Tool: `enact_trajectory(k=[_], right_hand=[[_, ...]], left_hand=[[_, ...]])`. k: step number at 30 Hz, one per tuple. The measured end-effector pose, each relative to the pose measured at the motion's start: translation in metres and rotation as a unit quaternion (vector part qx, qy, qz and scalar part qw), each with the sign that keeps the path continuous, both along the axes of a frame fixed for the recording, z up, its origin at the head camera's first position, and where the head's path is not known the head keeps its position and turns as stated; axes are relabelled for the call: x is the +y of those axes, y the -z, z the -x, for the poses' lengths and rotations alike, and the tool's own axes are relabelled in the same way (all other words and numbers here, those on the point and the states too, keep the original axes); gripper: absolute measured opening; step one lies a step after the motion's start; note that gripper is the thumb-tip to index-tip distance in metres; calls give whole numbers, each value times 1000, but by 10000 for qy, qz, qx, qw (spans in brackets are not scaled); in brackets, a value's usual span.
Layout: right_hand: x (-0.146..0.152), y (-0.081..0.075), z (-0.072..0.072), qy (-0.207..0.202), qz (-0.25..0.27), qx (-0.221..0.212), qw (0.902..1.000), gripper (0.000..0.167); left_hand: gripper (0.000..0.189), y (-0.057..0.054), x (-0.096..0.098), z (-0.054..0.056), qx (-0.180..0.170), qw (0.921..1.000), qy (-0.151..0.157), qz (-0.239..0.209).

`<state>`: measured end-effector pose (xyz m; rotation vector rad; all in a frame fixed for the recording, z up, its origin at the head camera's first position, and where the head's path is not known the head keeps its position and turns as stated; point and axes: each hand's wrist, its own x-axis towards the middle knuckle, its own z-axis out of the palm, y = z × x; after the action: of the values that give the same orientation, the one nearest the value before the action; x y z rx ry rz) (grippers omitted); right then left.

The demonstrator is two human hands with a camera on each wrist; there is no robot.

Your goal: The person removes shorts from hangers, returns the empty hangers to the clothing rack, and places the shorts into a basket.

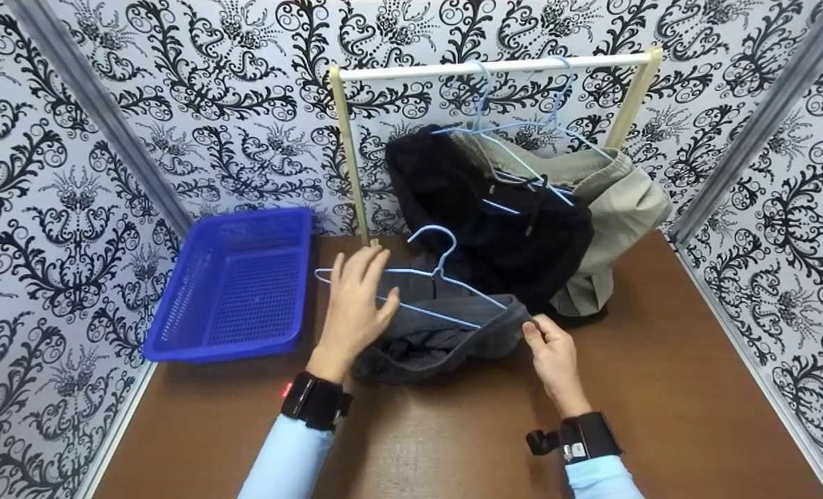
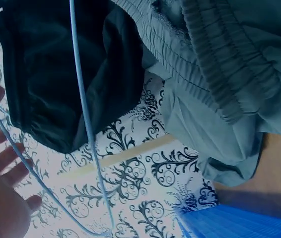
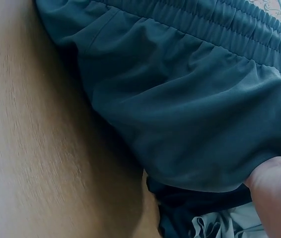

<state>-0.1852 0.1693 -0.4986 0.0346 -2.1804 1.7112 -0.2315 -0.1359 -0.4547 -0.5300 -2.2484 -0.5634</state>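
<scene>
Dark grey elastic-waisted shorts sit above the table with the waist opening spread. A light blue hanger is partly inside that waist on the right; its left end sticks out past the fabric. My right hand pinches the right edge of the waistband, and the right wrist view shows the gathered shorts drawn taut from the fingers. Beside the hanger's left end, my left hand has its fingers extended and spread. In the left wrist view, the hanger wire crosses in front of that hand.
Behind stands a rack with a white bar. Black drawstring bottoms and beige bottoms hang there on blue hangers. A blue perforated basket stands at the left on the brown table. Patterned walls enclose the back and sides.
</scene>
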Motion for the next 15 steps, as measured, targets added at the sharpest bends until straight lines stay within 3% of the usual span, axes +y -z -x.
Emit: enact_trajectory(k=[7,15], right_hand=[[-3,1,0,-47,-184,533,9984,13],[-4,3,0,-89,-270,790,9965,14]], left_hand=[[51,-1,11,-2,-239,9982,252,493],[42,0,19,-2,-348,9975,120,601]])
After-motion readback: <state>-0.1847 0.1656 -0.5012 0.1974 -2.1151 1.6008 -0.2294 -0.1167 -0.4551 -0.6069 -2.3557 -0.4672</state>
